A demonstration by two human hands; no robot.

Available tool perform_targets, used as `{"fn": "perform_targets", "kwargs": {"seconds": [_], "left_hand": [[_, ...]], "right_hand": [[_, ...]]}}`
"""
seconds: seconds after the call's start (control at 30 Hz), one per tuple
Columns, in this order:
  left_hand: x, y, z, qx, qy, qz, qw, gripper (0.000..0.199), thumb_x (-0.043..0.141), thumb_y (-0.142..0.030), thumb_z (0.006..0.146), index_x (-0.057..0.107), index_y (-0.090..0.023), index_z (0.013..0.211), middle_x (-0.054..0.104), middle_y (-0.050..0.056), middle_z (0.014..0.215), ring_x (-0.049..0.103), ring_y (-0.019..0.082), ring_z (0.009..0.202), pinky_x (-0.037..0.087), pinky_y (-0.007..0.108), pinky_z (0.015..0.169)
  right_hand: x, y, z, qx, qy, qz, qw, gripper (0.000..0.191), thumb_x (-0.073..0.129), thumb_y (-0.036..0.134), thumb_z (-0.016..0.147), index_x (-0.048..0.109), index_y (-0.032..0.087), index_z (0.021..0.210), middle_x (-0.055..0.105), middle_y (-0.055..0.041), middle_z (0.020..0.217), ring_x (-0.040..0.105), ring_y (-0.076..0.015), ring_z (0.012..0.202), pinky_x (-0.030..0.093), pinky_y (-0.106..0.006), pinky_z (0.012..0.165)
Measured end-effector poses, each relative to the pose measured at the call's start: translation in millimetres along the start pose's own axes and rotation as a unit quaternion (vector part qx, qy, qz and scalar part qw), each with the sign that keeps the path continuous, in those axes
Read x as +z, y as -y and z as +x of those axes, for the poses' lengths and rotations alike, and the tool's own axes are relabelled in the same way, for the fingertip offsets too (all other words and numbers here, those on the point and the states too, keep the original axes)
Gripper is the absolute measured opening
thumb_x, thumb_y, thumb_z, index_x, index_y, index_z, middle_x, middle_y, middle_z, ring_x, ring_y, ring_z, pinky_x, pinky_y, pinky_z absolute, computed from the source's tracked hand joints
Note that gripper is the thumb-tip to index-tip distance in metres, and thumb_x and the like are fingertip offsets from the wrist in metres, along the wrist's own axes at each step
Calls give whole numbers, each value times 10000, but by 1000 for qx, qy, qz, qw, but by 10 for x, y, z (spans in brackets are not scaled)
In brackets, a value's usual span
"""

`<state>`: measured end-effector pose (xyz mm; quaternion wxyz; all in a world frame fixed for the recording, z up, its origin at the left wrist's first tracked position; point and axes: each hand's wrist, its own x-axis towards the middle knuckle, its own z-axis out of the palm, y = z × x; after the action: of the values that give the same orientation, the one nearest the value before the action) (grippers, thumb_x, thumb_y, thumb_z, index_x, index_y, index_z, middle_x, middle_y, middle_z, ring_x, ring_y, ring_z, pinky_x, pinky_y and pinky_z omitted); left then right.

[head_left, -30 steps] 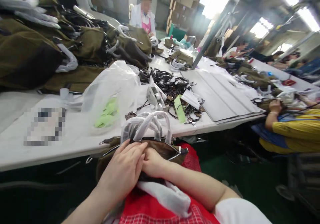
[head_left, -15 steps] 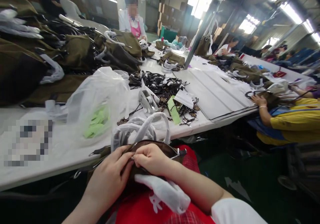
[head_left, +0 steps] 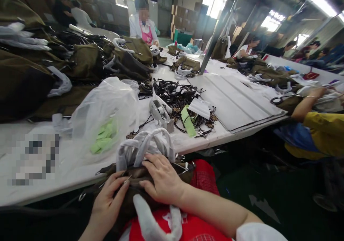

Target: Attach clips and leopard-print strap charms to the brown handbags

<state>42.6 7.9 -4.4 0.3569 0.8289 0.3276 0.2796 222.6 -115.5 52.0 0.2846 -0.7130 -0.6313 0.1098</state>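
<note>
A dark olive-brown bag (head_left: 134, 192) lies on my lap against the table edge, its handles (head_left: 150, 144) wrapped in white material. My left hand (head_left: 111, 196) pinches a small metal zipper pull at the bag's left part, between thumb and fingers. Further right, my right hand (head_left: 163, 180) rests on the bag's top with its fingers apart. Another white-wrapped handle (head_left: 147, 219) hangs on the near side, over a red apron (head_left: 199, 226). A zipper end shows at the bag's right.
On the white table (head_left: 185, 142) are a clear plastic bag (head_left: 107, 105) with green pieces, a tape dispenser (head_left: 161, 114) and a heap of dark straps (head_left: 177, 90). Olive bags (head_left: 86, 60) pile up at left. Co-workers sit at far side and right.
My left hand has moved left along the bag with the zipper pull. My right hand has opened from a pinch onto the bag, whose mouth looks more closed. The right co-worker's arm reached farther away.
</note>
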Motion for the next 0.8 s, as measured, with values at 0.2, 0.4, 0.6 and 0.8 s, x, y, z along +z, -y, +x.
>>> {"fn": "perform_targets", "kwargs": {"seconds": [0.2,0.4,0.6,0.8], "left_hand": [[15,-117,-12,142,-78,159,974,218,531,-292,910,724,-225,988,663,104,1155,655,259,1028,526,411,938],[-56,-203,-16,223,-89,155,958,198,544,-159,902,701,-206,1013,690,88,1071,654,226,990,497,370,953],[-30,-172,-8,242,-106,125,956,168,541,-167,921,701,-175,973,696,79,1014,643,212,982,487,343,948],[-35,-112,-19,237,-98,111,960,164,550,-153,918,695,-182,989,694,77,1025,636,212,1009,482,354,947]], "right_hand": [[-371,-284,161,20,-138,-16,990,296,446,332,965,645,167,1110,671,-112,1103,571,-222,1085,410,-350,1005],[-753,-1192,546,235,-2,-219,947,339,384,218,986,635,144,1201,667,-131,1159,596,-208,1096,407,-280,954],[-598,-1664,738,261,108,-261,923,301,515,118,879,755,201,1039,708,-141,1049,657,-236,1012,453,-293,864],[-699,-1775,805,301,75,-283,908,303,483,225,932,774,201,1014,719,-139,1075,669,-237,1001,465,-289,841]]}}
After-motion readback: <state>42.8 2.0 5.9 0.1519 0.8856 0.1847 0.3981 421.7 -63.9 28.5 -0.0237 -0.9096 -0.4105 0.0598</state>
